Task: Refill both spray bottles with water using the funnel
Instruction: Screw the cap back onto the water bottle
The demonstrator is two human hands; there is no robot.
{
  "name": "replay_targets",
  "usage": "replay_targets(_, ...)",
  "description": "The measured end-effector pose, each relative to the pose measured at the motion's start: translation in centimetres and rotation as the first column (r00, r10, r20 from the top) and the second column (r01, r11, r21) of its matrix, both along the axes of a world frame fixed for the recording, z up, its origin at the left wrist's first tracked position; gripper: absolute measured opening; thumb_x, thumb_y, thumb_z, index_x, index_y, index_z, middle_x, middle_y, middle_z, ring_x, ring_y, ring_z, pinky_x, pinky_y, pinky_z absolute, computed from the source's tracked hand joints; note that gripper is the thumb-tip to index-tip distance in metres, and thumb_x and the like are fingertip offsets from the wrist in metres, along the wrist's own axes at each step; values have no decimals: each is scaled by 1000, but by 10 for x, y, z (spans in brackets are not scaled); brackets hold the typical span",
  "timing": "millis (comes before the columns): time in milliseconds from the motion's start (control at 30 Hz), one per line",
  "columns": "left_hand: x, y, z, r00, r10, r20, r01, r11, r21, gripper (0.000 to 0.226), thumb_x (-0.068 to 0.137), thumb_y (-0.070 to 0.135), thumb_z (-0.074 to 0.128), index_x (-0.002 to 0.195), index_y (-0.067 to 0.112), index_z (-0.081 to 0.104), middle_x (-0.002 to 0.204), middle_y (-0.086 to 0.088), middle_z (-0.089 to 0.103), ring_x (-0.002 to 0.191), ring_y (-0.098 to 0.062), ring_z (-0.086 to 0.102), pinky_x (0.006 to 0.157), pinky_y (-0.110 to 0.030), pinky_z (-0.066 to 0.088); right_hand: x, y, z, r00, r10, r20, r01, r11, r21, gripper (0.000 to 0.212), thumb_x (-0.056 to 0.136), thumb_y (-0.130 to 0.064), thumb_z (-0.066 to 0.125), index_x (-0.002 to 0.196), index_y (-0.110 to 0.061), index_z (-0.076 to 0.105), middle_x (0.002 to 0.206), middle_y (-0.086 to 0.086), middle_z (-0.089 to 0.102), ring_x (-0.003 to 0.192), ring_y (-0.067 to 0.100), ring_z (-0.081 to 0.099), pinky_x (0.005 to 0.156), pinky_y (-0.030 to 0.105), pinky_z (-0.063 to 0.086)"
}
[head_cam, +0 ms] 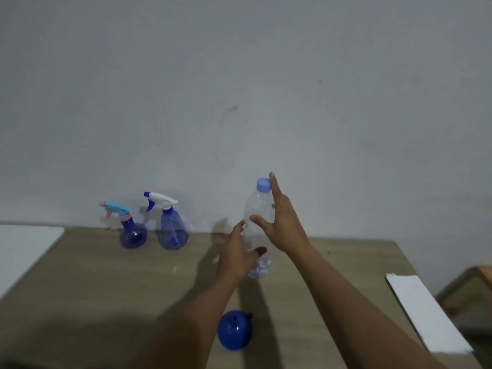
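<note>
A clear water bottle with a lilac cap stands upright mid-table. My left hand curls around its lower part, thumb across the front. My right hand is beside its upper part, fingers spread, index finger up by the cap. Two blue spray bottles stand at the back left by the wall: a round one with a light-blue and pink trigger and a taller one with a white and blue trigger. A blue funnel lies on the table near me, between my forearms.
The wooden table ends against a grey wall. A white board lies at the left edge. A long white box rests along the right edge, with a brown piece of furniture beyond it.
</note>
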State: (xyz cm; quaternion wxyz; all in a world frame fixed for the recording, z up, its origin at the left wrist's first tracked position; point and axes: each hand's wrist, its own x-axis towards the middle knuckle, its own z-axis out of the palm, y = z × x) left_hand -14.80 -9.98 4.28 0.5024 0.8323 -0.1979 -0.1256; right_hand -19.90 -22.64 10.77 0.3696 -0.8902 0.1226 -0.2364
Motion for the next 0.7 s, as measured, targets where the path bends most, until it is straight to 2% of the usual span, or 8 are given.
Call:
replay_targets(33,-7,8,-5,999,-12,-38,10,999,-31,68,83,33,77,141,28,44,120,12,59,106,-13,60,76,-23,53,-2,0,-2,1000,-17,-12,16,999,-50,102,91,-36,71,154,-52,-8,146,8,45,120,25,55,92,30,43)
replay_targets(100,-19,25,-16,999,-33,-30,32,999,-13,63,86,31,74,142,26,45,123,10,59,110,-13,59,86,-26,50,-4,2,-4,999,-50,-14,48,993,-110,101,92,-33,70,154,-51,-8,136,13,49,103,28,60,82,37,48)
replay_targets(167,-35,45,-28,998,-68,2,68,997,48,56,83,35,75,133,35,50,121,16,58,110,-7,56,90,-24,44,-6,5,-5,998,-66,-14,64,990,-126,100,92,-32,70,156,-49,-5,129,14,51,93,27,60,77,37,47)
replay_targets(233,-46,60,-40,997,-81,3,80,993,88,54,84,39,74,132,38,50,126,12,61,116,-9,57,90,-24,43,-5,7,-5,997,-71,2,71,987,-146,100,91,-31,71,157,-47,-2,121,15,52,86,25,58,74,34,45)
replay_targets(333,-56,77,-53,997,-83,-7,83,974,211,66,80,50,74,137,27,50,139,0,57,127,-16,53,102,-27,42,-4,6,-4,997,-77,8,78,988,-135,103,88,-31,73,156,-48,-3,114,15,54,88,30,61,79,40,51)
replay_targets(467,-65,102,-68,977,-214,-4,198,894,401,85,65,67,76,136,30,50,136,7,56,122,-15,54,104,-33,44,-1,8,-1,996,-90,-9,87,983,-161,107,87,-30,73,156,-47,-8,118,20,59,87,34,61,83,50,53)
replay_targets(600,-70,115,-85,959,-284,-7,252,840,480,70,60,51,82,123,31,59,117,9,63,106,-15,61,93,-34,49,-2,11,2,995,-97,-11,95,988,-121,103,88,-27,73,156,-46,-2,110,18,58,88,33,61,85,46,52)
replay_targets(700,-65,115,-89,960,-278,-1,247,852,461,65,61,46,81,121,33,59,113,11,63,101,-15,61,91,-36,51,-2,12,5,995,-100,-13,98,991,-87,100,89,-26,73,156,-47,2,106,16,57,89,32,61,85,45,52)
